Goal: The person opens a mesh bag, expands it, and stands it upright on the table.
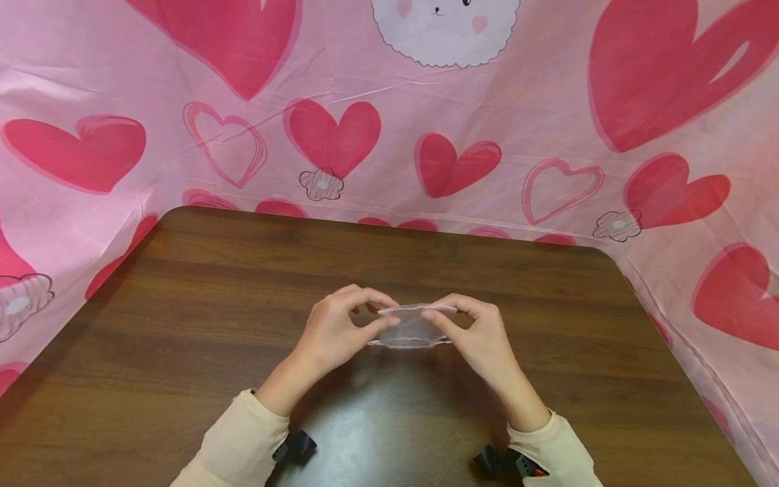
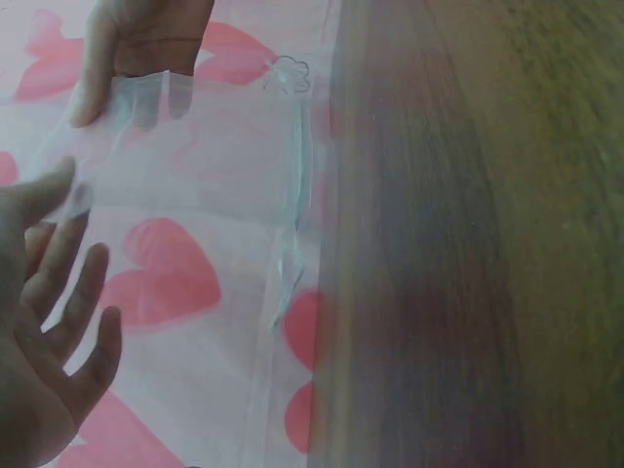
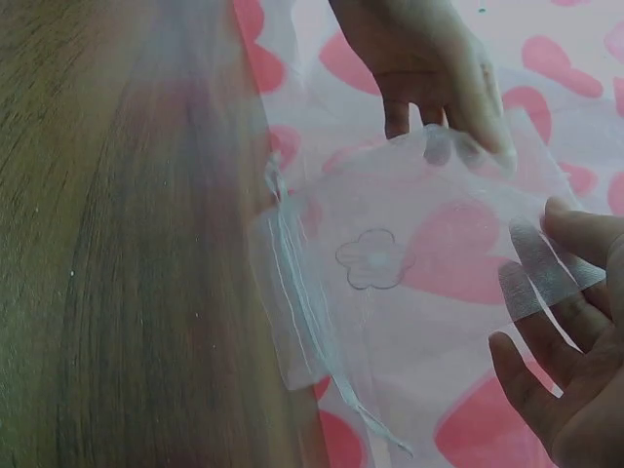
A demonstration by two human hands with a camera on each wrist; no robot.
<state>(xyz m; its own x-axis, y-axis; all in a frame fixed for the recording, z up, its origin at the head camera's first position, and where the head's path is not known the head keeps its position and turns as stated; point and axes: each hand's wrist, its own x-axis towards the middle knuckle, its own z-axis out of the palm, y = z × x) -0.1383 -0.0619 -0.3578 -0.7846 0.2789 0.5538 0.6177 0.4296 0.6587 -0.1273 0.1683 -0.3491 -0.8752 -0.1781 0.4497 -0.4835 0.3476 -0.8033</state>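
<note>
A sheer white organza drawstring bag (image 1: 414, 330) is stretched between both hands over the table. My left hand (image 1: 338, 327) pinches one end of its upper edge between thumb and fingers. At the opposite end, my right hand (image 1: 482, 333) pinches the same edge, some fingertips showing through the mesh in the right wrist view. The gathered drawstring (image 3: 310, 292) runs across the bag's lower part, away from the fingers, its loose ends dangling past the side. Pale ribbon (image 2: 298, 166) also shows in the left wrist view. The bag looks flat, and the backdrop's print is visible through it.
A dark brown wooden table (image 1: 231, 270) with rounded far corners lies under the hands. Pink cloth (image 1: 389, 169) printed with hearts hangs behind it and along both sides. Small black devices (image 1: 295, 448) sit at the wrists by the cream sleeves (image 1: 234, 443).
</note>
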